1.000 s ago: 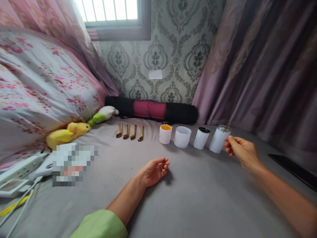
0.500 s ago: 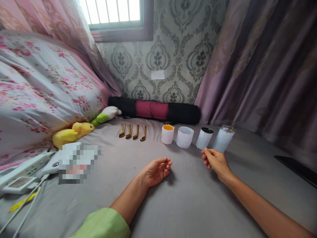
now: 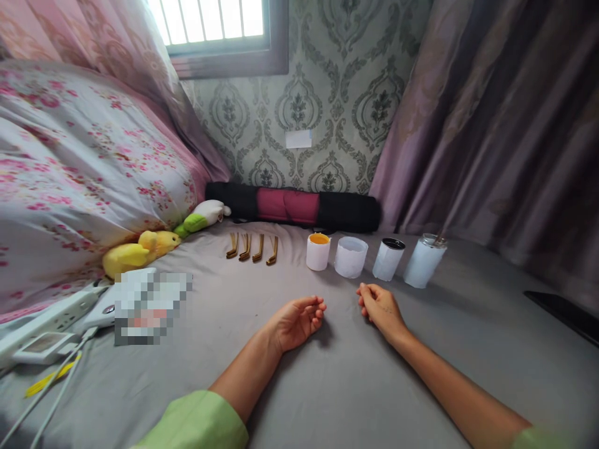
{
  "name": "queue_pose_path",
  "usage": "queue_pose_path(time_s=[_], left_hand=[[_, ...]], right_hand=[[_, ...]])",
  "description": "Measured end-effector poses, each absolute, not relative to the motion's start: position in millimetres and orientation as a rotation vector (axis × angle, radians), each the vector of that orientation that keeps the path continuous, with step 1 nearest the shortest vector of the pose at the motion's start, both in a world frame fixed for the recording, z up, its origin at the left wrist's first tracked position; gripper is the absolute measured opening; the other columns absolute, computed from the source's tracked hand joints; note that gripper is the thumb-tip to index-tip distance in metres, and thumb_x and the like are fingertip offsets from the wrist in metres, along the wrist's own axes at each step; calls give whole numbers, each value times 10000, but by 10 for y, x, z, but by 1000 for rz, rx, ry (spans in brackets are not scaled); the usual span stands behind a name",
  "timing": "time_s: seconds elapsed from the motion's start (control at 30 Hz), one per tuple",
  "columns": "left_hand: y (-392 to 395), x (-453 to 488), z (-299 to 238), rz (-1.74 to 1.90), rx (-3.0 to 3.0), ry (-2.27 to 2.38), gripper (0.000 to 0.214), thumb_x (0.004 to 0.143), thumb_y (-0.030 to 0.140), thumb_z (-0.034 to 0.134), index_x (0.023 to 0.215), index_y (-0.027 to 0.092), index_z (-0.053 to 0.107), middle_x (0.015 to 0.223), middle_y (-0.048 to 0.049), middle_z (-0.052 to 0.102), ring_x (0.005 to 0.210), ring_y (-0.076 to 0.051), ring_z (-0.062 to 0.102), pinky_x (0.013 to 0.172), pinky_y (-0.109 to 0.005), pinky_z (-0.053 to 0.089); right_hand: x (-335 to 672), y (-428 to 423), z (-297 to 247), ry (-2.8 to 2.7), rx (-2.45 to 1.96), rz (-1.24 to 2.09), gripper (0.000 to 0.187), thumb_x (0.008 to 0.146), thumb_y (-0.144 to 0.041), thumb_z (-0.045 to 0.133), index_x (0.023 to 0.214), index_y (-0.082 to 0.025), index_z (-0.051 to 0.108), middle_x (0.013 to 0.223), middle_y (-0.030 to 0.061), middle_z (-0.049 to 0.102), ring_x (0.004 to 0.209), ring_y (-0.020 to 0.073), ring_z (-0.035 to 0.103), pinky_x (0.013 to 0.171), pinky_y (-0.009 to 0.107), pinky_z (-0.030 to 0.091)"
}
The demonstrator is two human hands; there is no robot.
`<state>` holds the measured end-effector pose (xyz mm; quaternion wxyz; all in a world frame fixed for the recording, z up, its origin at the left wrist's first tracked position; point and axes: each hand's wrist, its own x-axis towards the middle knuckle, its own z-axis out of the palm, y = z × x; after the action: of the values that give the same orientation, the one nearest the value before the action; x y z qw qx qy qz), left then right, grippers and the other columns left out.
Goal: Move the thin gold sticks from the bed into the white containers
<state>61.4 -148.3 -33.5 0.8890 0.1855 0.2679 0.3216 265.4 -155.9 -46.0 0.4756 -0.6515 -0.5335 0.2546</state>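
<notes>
- Left hand (image 3: 302, 321) lies palm up, fingers loosely curled.
- Right hand (image 3: 381, 312) presses fingertips together.
- Four containers (image 3: 350, 262) stand toward the far edge of the sheet (image 3: 337, 386).

No text, brand or number can be read anywhere. On the grey sheet (image 3: 210, 312), near its left edge, a flat package (image 3: 152, 308) carries a reddish patch, but pixelation covers whatever is printed there. The yellow tag (image 3: 51, 375) by the cables, close to the sheet's near left corner, is too small to make out, and so is the display of the white plug-in device (image 3: 44, 348) just beyond it. Past the far edge, a pale card (image 3: 298, 139) on the wall shows no legible writing. Small dark marks on the back of the right hand (image 3: 381, 312) cannot be deciphered.
</notes>
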Motion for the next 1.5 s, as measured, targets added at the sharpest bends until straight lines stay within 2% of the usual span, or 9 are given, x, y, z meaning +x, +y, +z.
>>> queue_pose_path(time_s=[0.43, 0.97, 1.5], left_hand=[[-1447, 635, -337, 684, 445, 587, 54, 729, 123, 520, 771, 89, 517, 697, -48, 575, 539, -51, 508, 501, -144, 418], [-1158, 579, -233, 761, 603, 914, 64, 706, 82, 505, 760, 113, 491, 607, -9, 533, 421, -31, 455, 380, -127, 375], [-777, 460, -181, 860, 826, 1218, 61, 692, 86, 511, 730, 120, 478, 592, -5, 545, 414, -36, 464, 381, -138, 371]], right_hand=[[2663, -1565, -518, -1295, -1580, 607, 361, 745, -494, 385, 705, -171, 541, 526, -6, 522, 371, 90, 473, 342, 187, 344], [2678, -1563, -538, -1301, -1574, 569, 372, 760, -470, 368, 708, -152, 555, 512, 0, 521, 367, 92, 468, 353, 192, 343], [2701, -1559, -557, -1328, -1583, 547, 367, 768, -451, 357, 704, -152, 560, 521, 7, 538, 369, 93, 478, 357, 190, 343]])
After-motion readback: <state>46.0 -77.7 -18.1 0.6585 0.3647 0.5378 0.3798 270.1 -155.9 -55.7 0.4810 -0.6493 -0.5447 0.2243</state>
